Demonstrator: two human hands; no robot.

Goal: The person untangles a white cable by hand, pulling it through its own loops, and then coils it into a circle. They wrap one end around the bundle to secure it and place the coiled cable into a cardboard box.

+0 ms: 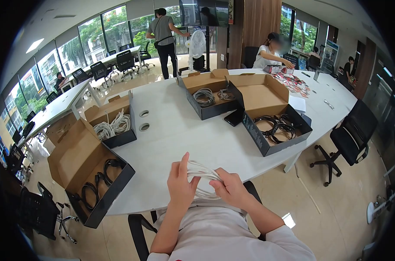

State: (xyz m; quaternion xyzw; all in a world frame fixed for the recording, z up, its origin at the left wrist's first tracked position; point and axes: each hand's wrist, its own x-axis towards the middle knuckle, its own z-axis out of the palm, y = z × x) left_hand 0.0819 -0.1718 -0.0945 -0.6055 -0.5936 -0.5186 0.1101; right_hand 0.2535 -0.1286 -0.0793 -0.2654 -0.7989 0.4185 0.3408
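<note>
A coiled white cable (202, 173) hangs between my two hands over the near edge of the white table (162, 143). Its right side is held by my right hand (230, 188), with the fingers wrapped round the loops. My left hand (182, 182) is at the coil's left side, index finger pointing up and thumb against the loops. Black cables (91, 191) lie in the open box at the near left, and white cables (115, 126) in the box behind it. Grey cables (203, 97) fill part of the back middle box; black cables (276, 126) lie in the right one.
A black phone (234, 117) lies between the two right-hand boxes. Red and white cards (291, 82) are spread before a seated person (271, 55) at the far side. Another person (163, 37) stands by a white fan (197, 45). A black chair (354, 130) stands at right.
</note>
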